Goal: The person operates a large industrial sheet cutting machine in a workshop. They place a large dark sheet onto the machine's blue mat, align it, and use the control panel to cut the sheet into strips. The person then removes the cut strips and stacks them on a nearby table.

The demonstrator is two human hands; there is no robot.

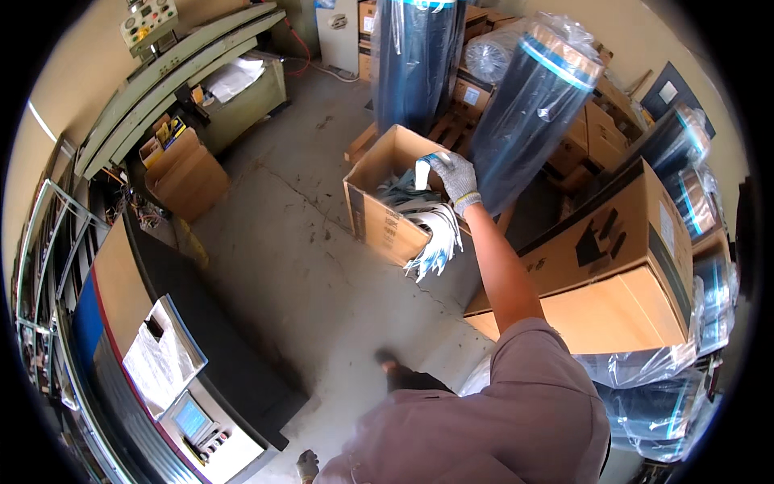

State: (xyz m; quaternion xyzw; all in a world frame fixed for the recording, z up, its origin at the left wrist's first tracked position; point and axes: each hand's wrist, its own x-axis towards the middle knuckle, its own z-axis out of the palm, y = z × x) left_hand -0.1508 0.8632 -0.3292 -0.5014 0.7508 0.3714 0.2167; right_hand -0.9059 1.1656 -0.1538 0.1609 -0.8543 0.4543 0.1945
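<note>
While your right hand (pixel 453 176) reaches out at full arm's length over the open cardboard box (pixel 379 218), it's gloved and pinched shut on a small white strip (pixel 422 173), held just above the box mouth. Long reach because you stand well back, with the box on the concrete floor (pixel 282 266) ahead of you.

Box holds a dark bundle (pixel 403 192) plus a sheaf of white strips (pixel 439 234) draped over the near wall and hanging down outside it. They hang that way since they're longer than the box is deep, I'd judge. Flaps are folded outward, so the mouth stays clear for reaching in.

Your left hand (pixel 306 465) is down at the bottom edge, gloved, beside your hip, touching nothing I can see. Can't tell if it's curled or spread; too little shows.

Around the box: dark film rolls (pixel 532 113) in clear wrap stand upright behind it, leaning among stacked cartons (pixel 613 266). Machine with a small screen (pixel 192 418) sits at your left.
</note>
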